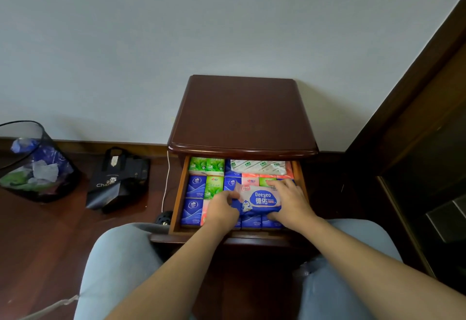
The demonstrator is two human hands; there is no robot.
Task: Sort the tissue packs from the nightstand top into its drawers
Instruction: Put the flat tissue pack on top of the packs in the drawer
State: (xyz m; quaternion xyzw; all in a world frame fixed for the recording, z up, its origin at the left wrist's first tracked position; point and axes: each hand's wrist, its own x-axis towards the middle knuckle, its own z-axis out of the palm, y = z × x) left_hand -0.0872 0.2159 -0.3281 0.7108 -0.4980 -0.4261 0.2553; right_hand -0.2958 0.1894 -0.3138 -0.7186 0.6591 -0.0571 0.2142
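A dark wooden nightstand [242, 115] stands against the wall with nothing on its top. Its upper drawer [179, 193] is pulled out and packed with several small tissue packs: blue [196, 186], green [206, 166] and pink [250, 180], plus a white pack [259, 166] at the back. A larger pink-and-blue Deeyeo wipes pack [261, 200] lies on top of them near the front. My left hand [222, 208] grips its left end and my right hand [287, 201] holds its right side.
A mesh waste bin [32, 163] with crumpled paper stands on the floor at left, a black paper bag [118, 181] beside it. A white cable [166, 181] runs down the nightstand's left side. Dark wooden furniture [423, 143] rises at right. My knees flank the drawer.
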